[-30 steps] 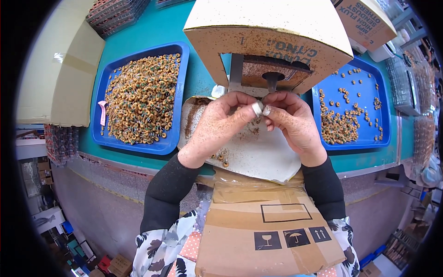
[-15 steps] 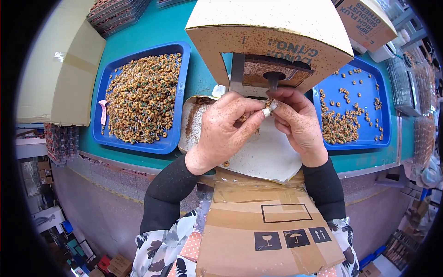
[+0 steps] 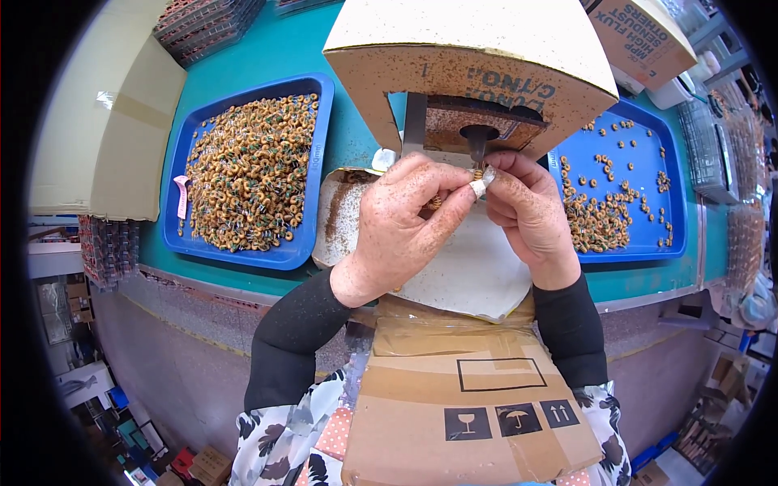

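Observation:
My left hand (image 3: 401, 211) and my right hand (image 3: 528, 206) meet just below a dark, narrow spindle (image 3: 478, 144) that sticks out of an opening in a cardboard box. Pinched between the fingertips of both is a small tan ring coil (image 3: 479, 173) wound with wire, right at the spindle's tip. Further ring coils (image 3: 435, 202) are tucked in the curled fingers of my left hand. White tape (image 3: 478, 188) wraps a fingertip where the hands meet. Fingers cover much of the pinched coil, so its wire ends cannot be made out.
The speckled cardboard box (image 3: 470, 32) covers the spindle's machine. On the left, a blue tray (image 3: 324, 121) is heaped with ring coils; the right blue tray (image 3: 682, 235) has fewer, scattered. White sheeting (image 3: 474, 283) lies below my hands. A taped carton (image 3: 478, 437) sits before my body.
Both hands have shifted slightly right and up with the ring coil, closer under the spindle's tip. The fingertips stay pinched together.

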{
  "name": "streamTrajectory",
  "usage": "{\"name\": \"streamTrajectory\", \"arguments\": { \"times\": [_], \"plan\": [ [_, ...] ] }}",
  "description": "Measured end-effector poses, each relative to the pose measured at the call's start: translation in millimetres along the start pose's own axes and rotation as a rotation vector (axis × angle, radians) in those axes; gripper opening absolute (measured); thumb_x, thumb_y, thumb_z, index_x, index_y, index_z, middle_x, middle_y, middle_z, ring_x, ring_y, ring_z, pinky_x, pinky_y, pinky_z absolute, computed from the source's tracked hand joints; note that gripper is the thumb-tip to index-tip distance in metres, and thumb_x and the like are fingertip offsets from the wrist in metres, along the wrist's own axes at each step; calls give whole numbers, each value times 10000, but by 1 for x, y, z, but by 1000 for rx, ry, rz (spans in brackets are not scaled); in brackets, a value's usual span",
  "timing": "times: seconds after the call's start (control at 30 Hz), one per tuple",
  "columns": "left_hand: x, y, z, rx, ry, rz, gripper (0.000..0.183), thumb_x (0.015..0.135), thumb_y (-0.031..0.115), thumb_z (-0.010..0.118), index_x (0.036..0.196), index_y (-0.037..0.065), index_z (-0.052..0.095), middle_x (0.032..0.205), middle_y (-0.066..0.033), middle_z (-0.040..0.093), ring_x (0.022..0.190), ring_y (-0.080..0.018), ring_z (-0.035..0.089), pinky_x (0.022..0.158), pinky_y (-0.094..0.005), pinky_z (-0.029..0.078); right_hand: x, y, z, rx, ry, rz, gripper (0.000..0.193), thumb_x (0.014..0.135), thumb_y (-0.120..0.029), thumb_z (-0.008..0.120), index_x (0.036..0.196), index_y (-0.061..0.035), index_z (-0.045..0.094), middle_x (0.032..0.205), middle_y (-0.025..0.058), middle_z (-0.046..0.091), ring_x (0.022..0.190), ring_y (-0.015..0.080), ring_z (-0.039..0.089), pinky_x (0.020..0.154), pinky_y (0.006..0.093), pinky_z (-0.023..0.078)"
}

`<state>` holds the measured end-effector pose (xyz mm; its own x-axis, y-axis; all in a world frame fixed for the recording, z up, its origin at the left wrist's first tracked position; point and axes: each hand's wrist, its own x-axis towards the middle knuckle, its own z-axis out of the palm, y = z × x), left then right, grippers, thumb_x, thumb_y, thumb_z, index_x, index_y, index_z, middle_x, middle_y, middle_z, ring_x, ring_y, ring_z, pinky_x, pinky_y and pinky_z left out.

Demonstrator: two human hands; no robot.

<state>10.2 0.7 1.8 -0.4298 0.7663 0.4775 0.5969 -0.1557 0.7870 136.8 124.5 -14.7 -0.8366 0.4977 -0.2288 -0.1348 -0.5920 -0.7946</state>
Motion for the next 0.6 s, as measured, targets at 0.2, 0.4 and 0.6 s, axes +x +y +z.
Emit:
{"name": "streamTrajectory", "arguments": {
  "times": [0.2,0.4,0.6],
  "plan": [
    [5,0,-3,12,-26,30,94,780,31,702,865,13,669,700,-35,573,624,-113,525,541,-247,415,0,3,1,29,18,-1,200,853,-122,665,1018,-31,597,801,-21,587,531,-9,347,460,155,248],
    [13,1,-11,2,-109,-18,79,795,67,679,848,15,650,766,-74,611,656,-172,583,561,-287,471,0,7,5,70,21,-33,191,863,-123,652,1024,-36,594,783,-29,574,518,-7,336,457,158,240],
    [15,3,-11,1,-116,-58,82,802,80,676,841,14,647,760,-74,606,656,-173,582,564,-287,472,0,8,8,61,50,-54,192,867,-121,648,1033,-40,595,749,-48,542,522,-6,338,458,165,234]
  ]
}}
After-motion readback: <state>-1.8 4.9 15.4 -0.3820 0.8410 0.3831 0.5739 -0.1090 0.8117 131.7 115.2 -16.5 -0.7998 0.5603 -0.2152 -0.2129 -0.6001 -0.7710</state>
